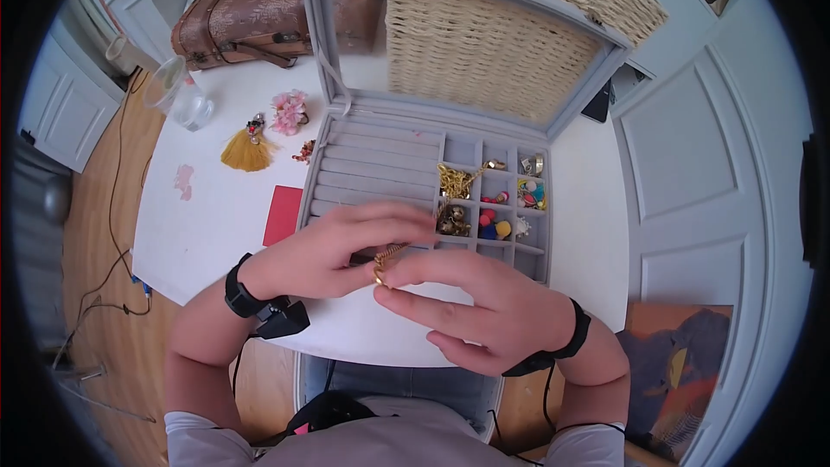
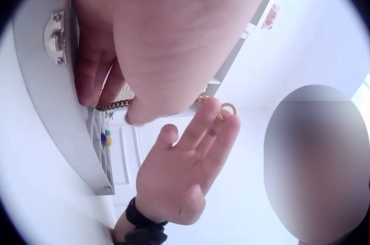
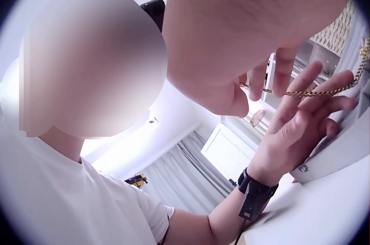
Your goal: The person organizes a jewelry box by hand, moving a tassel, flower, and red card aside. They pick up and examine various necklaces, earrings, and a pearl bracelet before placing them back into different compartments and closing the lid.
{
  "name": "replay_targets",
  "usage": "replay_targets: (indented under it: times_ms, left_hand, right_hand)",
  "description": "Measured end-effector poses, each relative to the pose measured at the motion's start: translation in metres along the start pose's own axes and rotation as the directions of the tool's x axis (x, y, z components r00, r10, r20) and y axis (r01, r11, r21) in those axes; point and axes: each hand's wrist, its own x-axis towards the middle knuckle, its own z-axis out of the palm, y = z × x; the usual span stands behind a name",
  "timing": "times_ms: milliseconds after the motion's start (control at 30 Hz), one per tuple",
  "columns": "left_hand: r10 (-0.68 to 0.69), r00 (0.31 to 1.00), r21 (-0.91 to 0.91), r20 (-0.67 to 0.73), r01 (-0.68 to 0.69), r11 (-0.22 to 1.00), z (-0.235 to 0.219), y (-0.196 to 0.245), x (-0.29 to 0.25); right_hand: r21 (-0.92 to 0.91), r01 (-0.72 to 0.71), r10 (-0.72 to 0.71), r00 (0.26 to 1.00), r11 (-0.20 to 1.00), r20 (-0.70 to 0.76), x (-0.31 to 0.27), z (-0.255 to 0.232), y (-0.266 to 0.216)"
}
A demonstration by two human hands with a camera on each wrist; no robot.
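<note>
The right hand (image 1: 497, 307) pinches a gold ring (image 1: 379, 277) between its fingertips, close to the left hand (image 1: 320, 251) at the front edge of the open jewellery box (image 1: 376, 153) on the worktop (image 1: 203, 246). The gold chain (image 1: 392, 252) runs between the hands and past the left fingers; whether they grip it I cannot tell. The hands partly hide the chain and the box's front, and its far end is hard to make out.

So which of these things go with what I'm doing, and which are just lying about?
Seemingly part of the job:
gold chain, in left hand and right hand
open jewelry box

Apparently just lying about:
red card
yellow tassel
pink flowers
clear cup
suitcase
</note>
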Motion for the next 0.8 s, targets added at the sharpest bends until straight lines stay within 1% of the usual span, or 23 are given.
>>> replay_targets:
  times_ms: [67,100,133,200,233,267,300,333,367,400,433,500,633,700,733,767,800]
  left_hand:
    - [-0.03,0.993,-0.089,0.116,0.041,0.995,-0.001,-0.007,-0.004]
    - [-0.049,0.998,-0.09,0.046,0.053,0.995,0.001,-0.003,-0.004]
    - [-0.05,0.998,-0.089,0.045,0.054,0.995,-0.004,0.002,-0.004]
    - [-0.218,0.976,-0.016,0.014,0.218,0.976,-0.015,0.008,-0.006]
    - [-0.216,0.976,-0.015,0.013,0.217,0.976,-0.017,0.009,-0.008]
    - [-0.274,0.957,-0.094,-0.1,0.265,0.96,-0.019,0.008,-0.011]
    - [-0.336,0.919,-0.177,-0.204,0.303,0.936,-0.02,0.008,-0.013]
    - [-0.336,0.92,-0.178,-0.2,0.303,0.936,-0.02,0.008,-0.014]
    - [-0.332,0.907,-0.144,-0.257,0.304,0.942,-0.021,0.008,-0.015]
    - [-0.325,0.892,-0.11,-0.314,0.306,0.946,-0.022,0.008,-0.015]
    - [-0.324,0.893,-0.11,-0.313,0.304,0.946,-0.022,0.011,-0.014]
    - [-0.245,0.922,0.189,-0.3,0.309,0.932,-0.024,0.017,-0.011]
    - [-0.247,0.918,0.211,-0.309,0.32,0.924,-0.023,0.015,-0.011]
    - [-0.176,0.91,0.247,-0.376,0.281,0.927,-0.024,0.011,-0.011]
    - [-0.175,0.911,0.246,-0.372,0.279,0.928,-0.026,0.008,-0.011]
    - [-0.128,0.907,0.306,-0.402,0.264,0.915,-0.028,0.005,-0.012]
    - [-0.079,0.9,0.365,-0.429,0.252,0.896,-0.03,0.003,-0.013]
  right_hand:
    - [0.016,-0.008,0.009,0.999,1.0,-0.041,0.002,0.001,0.002]
    - [0.018,-0.009,0.01,0.999,1.0,-0.04,0.002,0.001,0.003]
    - [0.038,-0.016,0.018,0.998,0.999,-0.062,0.001,0.001,0.005]
    - [0.056,-0.021,0.025,0.996,0.998,-0.082,-0.001,-0.002,0.008]
    - [-0.03,-0.062,0.058,0.992,0.998,-0.112,-0.003,-0.005,0.009]
    - [-0.114,-0.108,0.091,0.985,0.988,-0.146,-0.005,-0.006,0.011]
    - [-0.115,-0.111,0.093,0.985,0.987,-0.148,-0.005,-0.006,0.015]
    - [-0.104,-0.178,0.152,0.964,0.978,-0.219,-0.005,-0.006,0.021]
    - [-0.089,-0.244,0.21,0.934,0.966,-0.288,-0.006,-0.005,0.026]
    - [-0.089,-0.246,0.211,0.934,0.965,-0.29,-0.006,-0.004,0.032]
    - [-0.084,-0.247,0.214,0.935,0.965,-0.282,-0.007,-0.002,0.038]
    - [-0.081,-0.249,0.218,0.936,0.965,-0.275,-0.008,0.0,0.043]
    - [-0.091,-0.3,0.27,0.93,0.949,-0.25,-0.009,0.0,0.043]
    - [-0.091,-0.319,0.288,0.923,0.943,-0.256,-0.008,-0.005,0.044]
    - [-0.129,-0.319,0.274,0.92,0.939,-0.281,-0.007,-0.006,0.044]
    - [-0.165,-0.319,0.26,0.916,0.933,-0.304,-0.008,-0.007,0.044]
    - [-0.163,-0.322,0.262,0.915,0.933,-0.306,-0.009,-0.006,0.044]
